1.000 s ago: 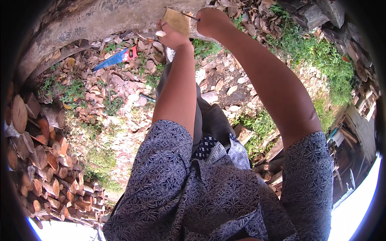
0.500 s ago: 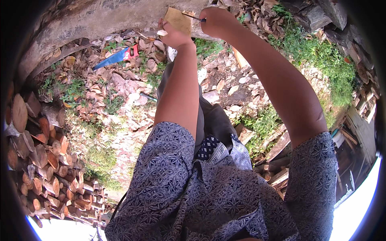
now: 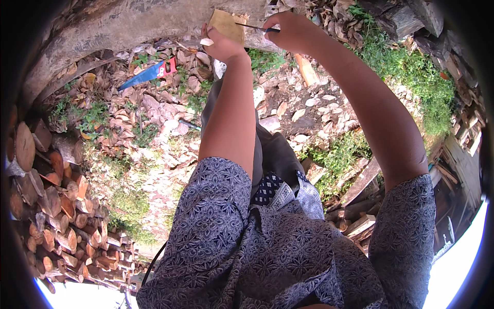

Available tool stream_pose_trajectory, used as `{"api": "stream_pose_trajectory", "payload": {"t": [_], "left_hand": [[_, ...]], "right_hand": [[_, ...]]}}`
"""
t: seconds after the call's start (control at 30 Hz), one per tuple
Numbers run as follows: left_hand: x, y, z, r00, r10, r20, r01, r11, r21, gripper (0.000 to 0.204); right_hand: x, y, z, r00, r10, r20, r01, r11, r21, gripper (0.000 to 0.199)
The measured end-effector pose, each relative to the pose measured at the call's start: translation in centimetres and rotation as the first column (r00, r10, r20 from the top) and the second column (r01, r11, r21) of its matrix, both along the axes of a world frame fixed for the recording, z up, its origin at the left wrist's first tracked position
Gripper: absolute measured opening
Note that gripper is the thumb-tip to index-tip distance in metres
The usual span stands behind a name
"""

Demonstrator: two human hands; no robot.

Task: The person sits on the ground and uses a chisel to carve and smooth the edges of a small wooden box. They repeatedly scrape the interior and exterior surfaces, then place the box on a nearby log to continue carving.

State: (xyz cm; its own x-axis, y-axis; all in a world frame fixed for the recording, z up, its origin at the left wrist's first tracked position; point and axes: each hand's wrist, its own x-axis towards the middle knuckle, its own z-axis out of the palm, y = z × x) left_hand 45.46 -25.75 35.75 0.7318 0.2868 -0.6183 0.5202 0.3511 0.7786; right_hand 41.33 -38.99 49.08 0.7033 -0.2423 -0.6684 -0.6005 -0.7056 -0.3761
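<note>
My left hand grips a flat yellowish wooden block from its near left side, fingers along the edge. A small pale piece shows at that hand's outer side; I cannot make out what it is. To the right, my right hand is closed on the black handle of a slim dark tool, whose exact kind is unclear. The tool's shaft points left, and its tip meets the block's face near the right edge. Behind the block lies a large log.
A handsaw with a blue blade and red handle lies on dry leaves at left. Stacked firewood fills the lower left. Split wood pieces lie at right, and a light wood piece rests on the ground below my right hand.
My right hand has shifted slightly right and down, and its grip on the handle has loosened so that more of the tool shows. The left hand and block stay in place.
</note>
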Motion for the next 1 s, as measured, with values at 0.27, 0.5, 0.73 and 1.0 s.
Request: {"api": "stream_pose_trajectory", "payload": {"t": [0.27,0.5,0.73,1.0], "left_hand": [[-0.1,0.3,1.0,0.999,-0.017,-0.032,0.016,0.999,-0.029,0.051],[0.1,-0.6,2.4,0.994,0.024,-0.111,-0.016,0.997,0.072,0.053],[-0.1,0.0,0.6,0.995,0.031,-0.098,-0.023,0.997,0.079,0.058],[-0.1,0.2,0.9,0.994,0.005,-0.112,-0.008,1.000,-0.025,0.052]], "right_hand": [[2.8,1.4,-1.8,0.990,0.073,-0.122,-0.084,0.992,-0.090,0.033],[1.0,2.4,-4.3,0.992,-0.106,-0.066,0.097,0.986,-0.135,0.038],[-1.2,2.1,1.7,1.000,-0.003,-0.016,0.003,0.999,-0.037,0.036],[1.2,3.7,-4.5,0.999,-0.037,0.006,0.037,0.978,-0.207,0.032]]}}
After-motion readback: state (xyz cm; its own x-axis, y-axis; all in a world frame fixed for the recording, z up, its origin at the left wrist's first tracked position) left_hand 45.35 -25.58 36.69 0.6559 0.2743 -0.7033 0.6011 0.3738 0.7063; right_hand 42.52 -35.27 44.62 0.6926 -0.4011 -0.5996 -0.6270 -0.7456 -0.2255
